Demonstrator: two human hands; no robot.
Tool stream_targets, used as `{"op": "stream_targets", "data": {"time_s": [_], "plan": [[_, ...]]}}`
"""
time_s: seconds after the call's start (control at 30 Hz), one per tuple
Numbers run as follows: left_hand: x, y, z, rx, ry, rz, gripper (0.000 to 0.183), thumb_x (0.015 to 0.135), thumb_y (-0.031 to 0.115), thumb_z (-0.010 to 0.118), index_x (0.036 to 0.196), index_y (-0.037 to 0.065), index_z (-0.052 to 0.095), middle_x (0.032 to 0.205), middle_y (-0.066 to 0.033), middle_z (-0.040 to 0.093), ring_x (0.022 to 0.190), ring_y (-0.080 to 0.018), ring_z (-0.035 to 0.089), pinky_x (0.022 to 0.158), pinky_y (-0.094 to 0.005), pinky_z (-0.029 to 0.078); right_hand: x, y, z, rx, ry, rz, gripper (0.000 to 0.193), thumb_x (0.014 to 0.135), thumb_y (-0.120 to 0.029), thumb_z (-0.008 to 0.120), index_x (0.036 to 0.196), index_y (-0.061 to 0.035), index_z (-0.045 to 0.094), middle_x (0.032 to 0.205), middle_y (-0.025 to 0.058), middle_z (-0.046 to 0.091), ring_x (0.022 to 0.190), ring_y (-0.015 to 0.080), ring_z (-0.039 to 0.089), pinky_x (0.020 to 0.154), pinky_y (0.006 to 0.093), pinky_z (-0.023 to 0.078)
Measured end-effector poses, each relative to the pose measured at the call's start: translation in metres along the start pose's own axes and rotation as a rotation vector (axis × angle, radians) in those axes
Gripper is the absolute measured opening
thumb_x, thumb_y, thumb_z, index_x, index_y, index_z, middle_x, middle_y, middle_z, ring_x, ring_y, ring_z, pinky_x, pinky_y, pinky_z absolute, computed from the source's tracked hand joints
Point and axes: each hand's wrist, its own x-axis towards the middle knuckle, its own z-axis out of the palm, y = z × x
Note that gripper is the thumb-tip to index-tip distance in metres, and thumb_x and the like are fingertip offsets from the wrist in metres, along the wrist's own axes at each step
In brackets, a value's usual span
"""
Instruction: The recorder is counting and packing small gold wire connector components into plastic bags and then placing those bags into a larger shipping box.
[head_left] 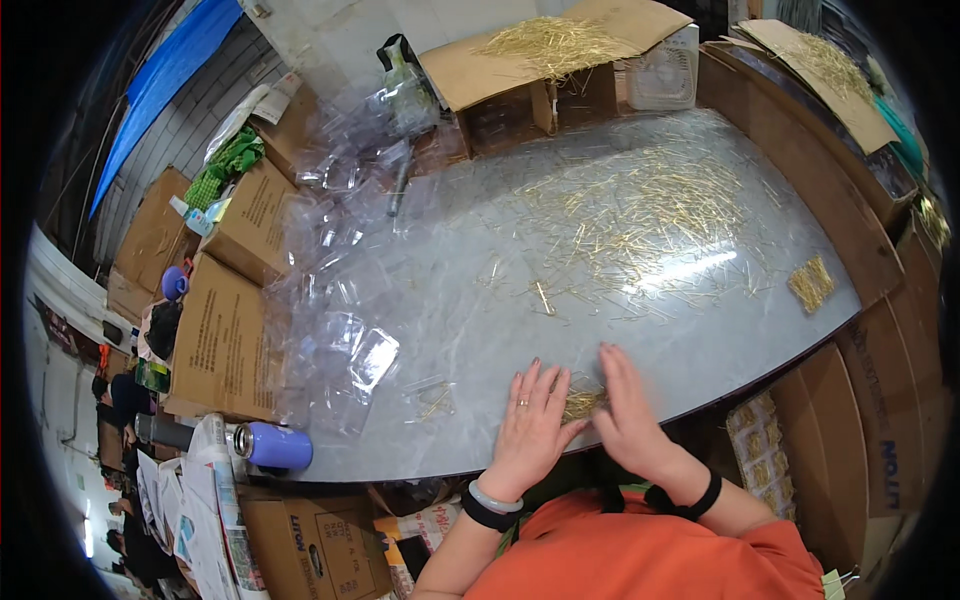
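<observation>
Near the front edge of the grey table (470, 350), a small bundle of thin gold-coloured sticks (582, 403) lies between my hands. My left hand (530, 425) rests on its left side, fingers stretched out and the thumb touching the bundle. On the right side my right hand (627, 418) is held on edge, its fingers straight and slightly blurred; the palm partly hides the bundle. Whether a clear box surrounds this bundle I cannot tell. To the left lies a clear plastic box (433, 400) with a few gold sticks. Many loose gold sticks (650, 210) are spread over the far right.
Clear plastic boxes (340, 260) heap up along the left, beside cardboard boxes (225, 345) and a purple flask (275, 446). A block of gold sticks (811, 284) sits at the right edge. Cardboard walls (800, 165) border the right; a packed tray (762, 455) stands below the table.
</observation>
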Motion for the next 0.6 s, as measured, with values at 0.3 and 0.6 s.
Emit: {"op": "stream_targets", "data": {"time_s": [0.3, 0.6], "plan": [[-0.008, -0.014, -0.003, -0.322, 0.045, -0.087, 0.096, 0.076, 0.017, 0.082, 0.155, -0.003, 0.031, 0.151, -0.0257, 0.040, 0.145, -0.0440, 0.034, 0.122, -0.0513, 0.028, 0.039, -0.008, -0.028, 0.037, -0.405, -0.222, 0.088, 0.084, -0.018, 0.071, 0.155, 0.0047, 0.025, 0.156, 0.0275, 0.035, 0.150, 0.0435, 0.028, 0.125, 0.0517, 0.021], [-0.028, -0.024, -0.043, -0.105, -0.012, -0.157, 0.096, 0.072, 0.027, 0.089, 0.150, 0.000, 0.041, 0.146, -0.0212, 0.048, 0.130, -0.0432, 0.047, 0.110, -0.0493, 0.040, 0.041, -0.003, -0.017, -0.068, -0.439, -0.416, 0.055, 0.083, -0.021, 0.077, 0.132, -0.0047, 0.056, 0.130, 0.0132, 0.060, 0.129, 0.0330, 0.053, 0.115, 0.0485, 0.038]]}}
